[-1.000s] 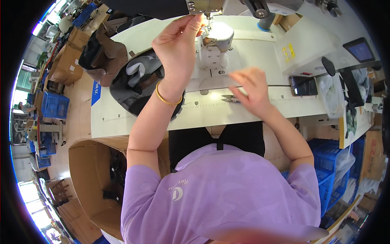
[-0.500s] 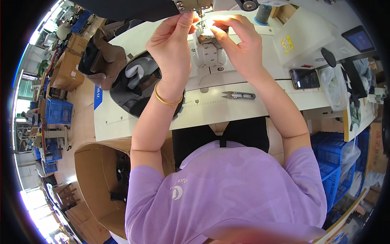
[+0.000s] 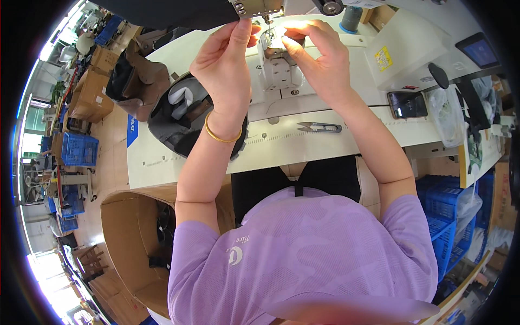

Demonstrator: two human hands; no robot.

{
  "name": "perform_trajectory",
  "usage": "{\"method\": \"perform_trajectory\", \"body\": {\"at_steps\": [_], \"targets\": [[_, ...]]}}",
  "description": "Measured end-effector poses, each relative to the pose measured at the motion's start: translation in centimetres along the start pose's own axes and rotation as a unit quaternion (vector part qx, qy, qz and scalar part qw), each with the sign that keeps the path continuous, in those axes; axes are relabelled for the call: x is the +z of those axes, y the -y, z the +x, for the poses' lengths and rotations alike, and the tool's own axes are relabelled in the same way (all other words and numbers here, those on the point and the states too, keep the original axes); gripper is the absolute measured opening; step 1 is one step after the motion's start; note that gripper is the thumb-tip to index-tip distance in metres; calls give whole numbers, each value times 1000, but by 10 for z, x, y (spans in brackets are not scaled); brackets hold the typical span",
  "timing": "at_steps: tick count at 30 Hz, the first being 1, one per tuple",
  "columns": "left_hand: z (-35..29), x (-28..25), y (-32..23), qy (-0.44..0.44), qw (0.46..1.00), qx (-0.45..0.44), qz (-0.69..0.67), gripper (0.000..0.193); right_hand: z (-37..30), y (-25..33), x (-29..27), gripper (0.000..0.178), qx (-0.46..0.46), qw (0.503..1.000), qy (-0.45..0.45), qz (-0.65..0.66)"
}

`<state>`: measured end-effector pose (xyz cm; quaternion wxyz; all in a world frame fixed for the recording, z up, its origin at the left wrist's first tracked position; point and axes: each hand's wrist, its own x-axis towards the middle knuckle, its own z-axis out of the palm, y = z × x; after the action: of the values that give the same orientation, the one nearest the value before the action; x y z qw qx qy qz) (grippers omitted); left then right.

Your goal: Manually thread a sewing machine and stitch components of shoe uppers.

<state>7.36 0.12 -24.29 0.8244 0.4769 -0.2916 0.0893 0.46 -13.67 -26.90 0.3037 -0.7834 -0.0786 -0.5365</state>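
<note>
Both my hands are raised at the needle area of an industrial sewing machine (image 3: 279, 70), under its bright lamp. My left hand (image 3: 227, 59) is left of the needle bar (image 3: 267, 19), thumb and forefinger pressed together; whatever they pinch is too fine to make out. To the right of the needle, my right hand (image 3: 325, 62) has its thumb and forefinger closed in a pinch, and glare hides what lies between the tips. A black curved moulded piece (image 3: 168, 127) with pale lining rests on the table beside my left forearm.
Thread snips (image 3: 320, 127) lie on the white table (image 3: 292, 143) between my forearms. A phone (image 3: 406, 104) sits at the right. Brown and black pieces (image 3: 143, 81) stand at the far left. An open cardboard box (image 3: 127, 238) is below left, blue crates (image 3: 439, 208) below right.
My left hand has shifted slightly left, away from the needle. The right hand stays almost where it was, still pinched.
</note>
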Motion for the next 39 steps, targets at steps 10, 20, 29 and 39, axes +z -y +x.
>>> {"method": "perform_trajectory", "body": {"at_steps": [10, 20, 29, 39], "targets": [[0, -2, 2, 13, 1000, 6, 11, 14, 0, -1, 1, 19, 0, 1000, 2, -5], [0, 0, 6, 14, 1000, 5, -11, 13, -1, -1, 1, 19, 0, 1000, 4, -10], [2, 4, 9, 14, 1000, 0, 20, 12, 6, 5, -4, 19, 13, 1000, 24, -12], [2, 4, 12, 25, 999, -13, 34, 12, 15, 10, 3, 13, 33, 999, 15, 9]]}}
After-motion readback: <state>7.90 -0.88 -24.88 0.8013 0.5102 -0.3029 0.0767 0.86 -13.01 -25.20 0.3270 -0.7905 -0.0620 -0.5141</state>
